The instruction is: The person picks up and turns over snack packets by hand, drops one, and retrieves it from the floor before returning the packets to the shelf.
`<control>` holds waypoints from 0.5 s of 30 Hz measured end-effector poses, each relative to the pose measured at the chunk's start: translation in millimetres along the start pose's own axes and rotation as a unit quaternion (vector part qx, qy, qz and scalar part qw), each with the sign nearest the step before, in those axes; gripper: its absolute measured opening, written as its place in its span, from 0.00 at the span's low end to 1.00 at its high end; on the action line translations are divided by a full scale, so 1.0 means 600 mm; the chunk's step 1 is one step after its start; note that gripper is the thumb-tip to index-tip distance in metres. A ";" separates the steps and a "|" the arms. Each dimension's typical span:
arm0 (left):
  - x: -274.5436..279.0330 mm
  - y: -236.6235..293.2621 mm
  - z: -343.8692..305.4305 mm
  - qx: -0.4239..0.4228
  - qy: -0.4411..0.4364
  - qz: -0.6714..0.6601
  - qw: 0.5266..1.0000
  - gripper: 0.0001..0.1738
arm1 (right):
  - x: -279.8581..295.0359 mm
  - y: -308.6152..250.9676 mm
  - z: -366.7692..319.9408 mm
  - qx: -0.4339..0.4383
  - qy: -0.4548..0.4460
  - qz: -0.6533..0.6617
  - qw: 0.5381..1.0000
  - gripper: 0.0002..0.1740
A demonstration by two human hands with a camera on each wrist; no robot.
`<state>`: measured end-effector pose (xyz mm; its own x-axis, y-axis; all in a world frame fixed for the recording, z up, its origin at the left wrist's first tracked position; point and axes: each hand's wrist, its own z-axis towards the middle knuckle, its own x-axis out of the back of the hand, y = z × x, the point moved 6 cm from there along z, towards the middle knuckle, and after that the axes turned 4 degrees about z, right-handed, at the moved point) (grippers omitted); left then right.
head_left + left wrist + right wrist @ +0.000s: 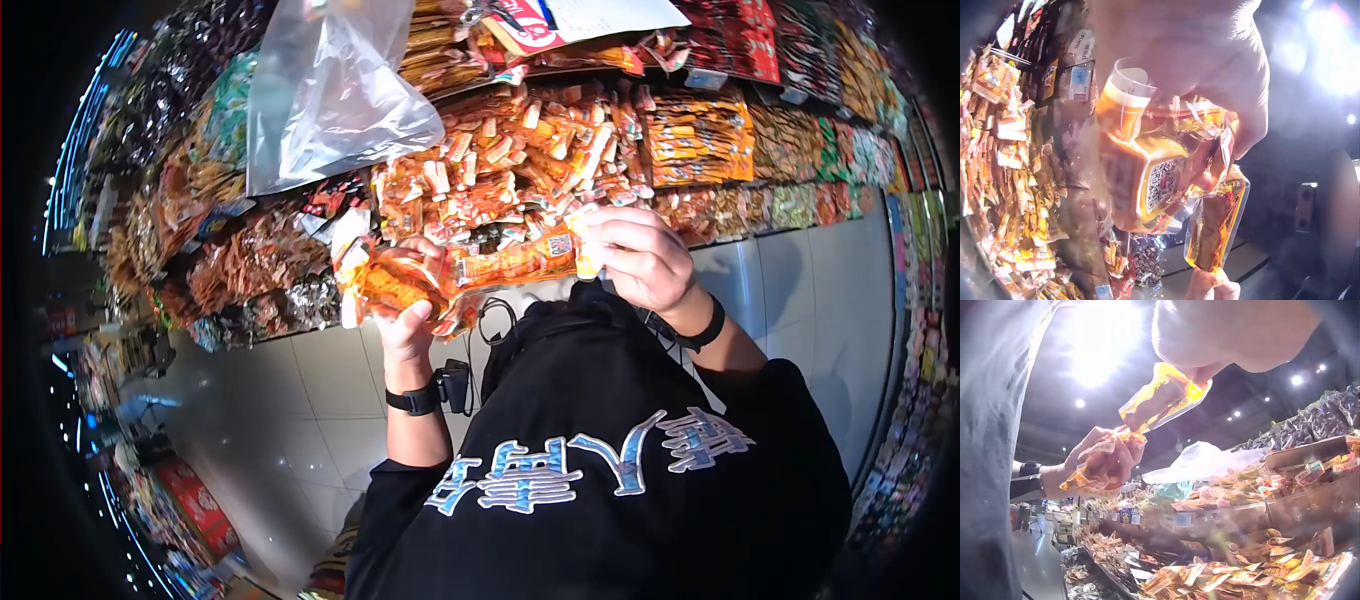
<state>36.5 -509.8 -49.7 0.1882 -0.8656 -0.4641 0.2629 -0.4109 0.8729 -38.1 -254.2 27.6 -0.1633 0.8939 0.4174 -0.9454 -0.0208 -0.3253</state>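
My left hand (408, 325) grips several orange snack packets (400, 284), its thumb across the front one; in the left wrist view a printed code shows on a packet (1161, 181). With its fingertips, my right hand (640, 258) pinches the end of a long clear-and-orange packet (515, 262), whose other end meets the left hand's bunch. That packet (1163, 400) slants between the right hand (1229, 331) and the left hand (1100, 459) in the right wrist view. Both hands are above the front edge of the snack bins.
Piled small orange packets (500, 150) fill the bin beyond my hands. A clear plastic bag (335, 100) lies over the bins at the upper left, and a white paper (610, 18) lies at the top. More packaged snacks (700, 135) stand to the right. Tiled floor (310, 390) shows below.
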 end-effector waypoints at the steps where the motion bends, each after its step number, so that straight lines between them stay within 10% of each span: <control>1: 0.001 0.001 0.001 -0.003 -0.006 -0.003 1.000 0.35 | 0.001 -0.004 0.000 0.003 -0.002 0.006 1.000 0.16; 8: 0.003 -0.013 0.013 -0.035 -0.041 0.007 0.999 0.35 | 0.008 -0.019 -0.011 -0.027 0.010 0.011 1.000 0.15; 15: -0.005 -0.026 -0.006 0.109 0.025 0.019 0.993 0.23 | -0.004 0.046 -0.062 -0.397 0.131 0.275 0.866 0.06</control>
<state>35.4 -499.6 -62.7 0.2431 -0.8687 -0.4316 0.0435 -0.4347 0.8995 -53.5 -240.0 -14.0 -0.3590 0.9198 -0.1582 -0.2359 -0.2534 -0.9381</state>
